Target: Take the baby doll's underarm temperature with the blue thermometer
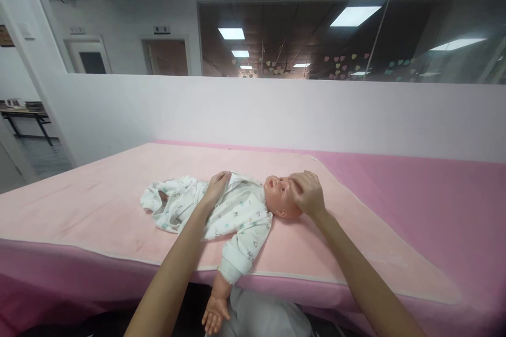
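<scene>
A baby doll (pixel 281 201) lies on its back on a peach blanket (pixel 98 195), head to the right. It wears a white printed shirt (pixel 241 210) and matching trousers (pixel 177 202). My left hand (pixel 218 185) is closed at the front of the shirt, near the waist, with its fingertips partly hidden. Against the top of the doll's forehead rests my right hand (pixel 310 189), fingers bent and holding nothing. The doll's near arm (pixel 218 295) hangs over the blanket's front edge, palm up. Its other arm is hidden.
A pink cover (pixel 435 205) lies under the blanket and drops over the front edge. Behind it stands a low white wall (pixel 276 116) with glass above. Grey-clothed legs (pixel 264 316) are just below the front edge. A side table (pixel 27 113) stands far left.
</scene>
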The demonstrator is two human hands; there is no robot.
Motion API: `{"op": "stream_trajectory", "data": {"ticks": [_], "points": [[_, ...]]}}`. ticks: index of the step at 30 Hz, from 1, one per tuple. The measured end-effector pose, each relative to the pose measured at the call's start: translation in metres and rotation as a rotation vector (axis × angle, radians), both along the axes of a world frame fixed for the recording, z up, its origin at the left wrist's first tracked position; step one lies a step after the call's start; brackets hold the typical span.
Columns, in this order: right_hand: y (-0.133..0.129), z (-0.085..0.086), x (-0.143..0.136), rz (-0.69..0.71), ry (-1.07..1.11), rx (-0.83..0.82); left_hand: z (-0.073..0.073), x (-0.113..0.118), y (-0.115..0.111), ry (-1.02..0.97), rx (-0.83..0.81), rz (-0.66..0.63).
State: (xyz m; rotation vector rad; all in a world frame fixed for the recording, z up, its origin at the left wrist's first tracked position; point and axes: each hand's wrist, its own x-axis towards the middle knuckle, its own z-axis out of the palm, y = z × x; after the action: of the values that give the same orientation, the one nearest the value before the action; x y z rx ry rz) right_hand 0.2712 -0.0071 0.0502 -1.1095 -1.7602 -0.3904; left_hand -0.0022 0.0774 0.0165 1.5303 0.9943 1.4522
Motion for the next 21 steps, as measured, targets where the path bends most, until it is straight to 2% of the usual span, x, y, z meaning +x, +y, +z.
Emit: {"op": "stream_trajectory", "data": {"ticks": [3, 5, 8, 12, 15, 18, 21], "points": [[-0.011, 0.010, -0.033, 0.080, -0.414, 0.010, 0.002, -0.001, 0.000, -0.084, -0.079, -0.110], [-0.010, 0.017, -0.060, 0.134, -0.607, -0.014, 0.003, 0.000, -0.002, -0.121, -0.102, -0.147], [0.008, 0.023, -0.098, 0.065, -0.787, -0.080, 0.002, 0.000, -0.003, -0.154, -0.086, -0.169], [0.046, 0.022, -0.124, -0.196, -0.840, -0.226, 0.000, 0.000, -0.002, -0.142, -0.075, -0.185], [0.065, 0.021, -0.129, -0.286, -0.845, -0.308, 0.000, 0.000, -0.001, -0.134, -0.081, -0.181], [0.063, 0.021, -0.128, -0.286, -0.848, -0.314, 0.002, 0.000, -0.003, -0.127, -0.085, -0.178], [0.043, 0.028, -0.117, -0.235, -0.811, -0.273, 0.005, 0.000, -0.008, -0.089, -0.083, -0.161]]}}
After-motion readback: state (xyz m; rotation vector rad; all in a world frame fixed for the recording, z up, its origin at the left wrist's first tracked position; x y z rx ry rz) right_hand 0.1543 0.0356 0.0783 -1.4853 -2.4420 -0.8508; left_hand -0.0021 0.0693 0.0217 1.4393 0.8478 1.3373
